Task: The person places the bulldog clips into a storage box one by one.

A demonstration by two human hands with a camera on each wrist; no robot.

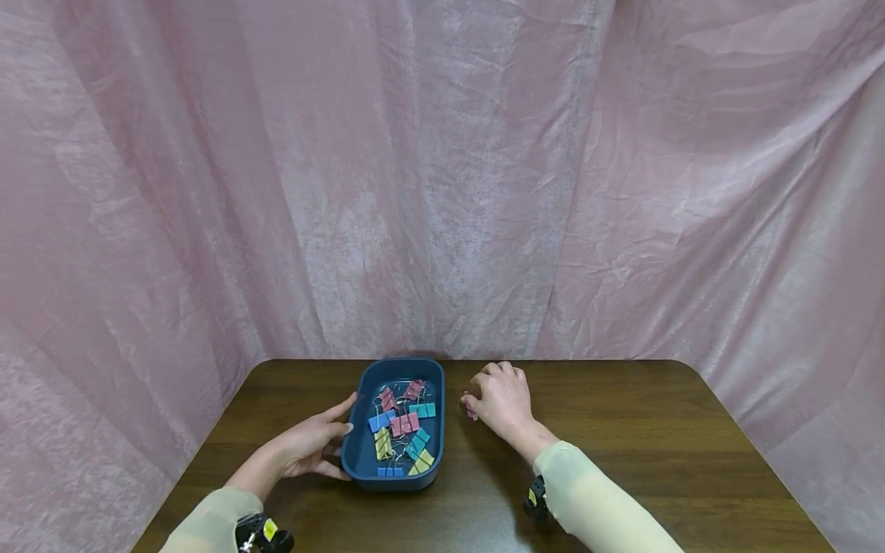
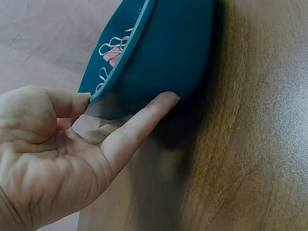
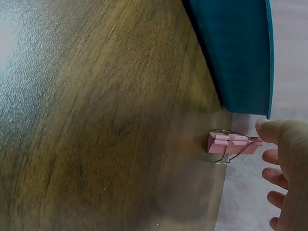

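A dark blue plastic bin (image 1: 349,461) holds several binder clips in pink, blue, teal and yellow. My left hand (image 1: 311,447) touches its left side with spread fingers. One fingertip meets the rim, and a long, straight finger (image 2: 139,127) lies along the outer wall. To the right of the bin, a pink binder clip (image 3: 231,143) with wire handles rests on the table. My right hand (image 1: 505,399) hovers beside it, the thumb (image 3: 272,131) and loosely bent fingertips right at the clip's end. Inside the bin, a pink binder clip (image 1: 405,425) lies near the middle.
The wooden table (image 1: 622,445) has rounded far corners. A pink velvety curtain (image 1: 442,192) hangs along its far edge. Each forearm carries a black wrist camera, one by the left sleeve (image 1: 214,522) and one by the right sleeve (image 1: 594,491).
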